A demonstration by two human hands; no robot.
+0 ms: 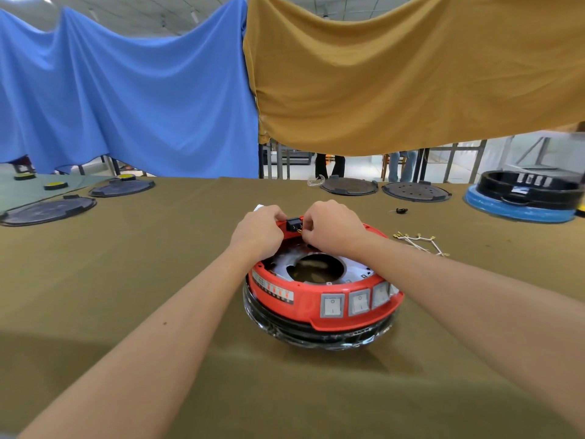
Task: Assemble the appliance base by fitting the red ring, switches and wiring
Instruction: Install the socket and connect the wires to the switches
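The red ring (304, 301) sits on the black appliance base (319, 332) in the middle of the table. Three grey rocker switches (359, 301) show in its near face. A black socket part (292, 224) sits at the ring's far rim, with brass pins below it. My left hand (261, 231) grips the far rim beside that part. With curled fingers, my right hand (332, 231) pinches something small at the brass pins; what it pinches is hidden. A bundle of white wires (418, 243) with brass terminals lies on the cloth to the right.
An olive cloth (126, 296) covers the table. Dark round plates lie at the far left (47, 210) and far right (416, 191). Another black base on a blue ring (525, 198) stands far right. A small black part (401, 211) lies behind the wires.
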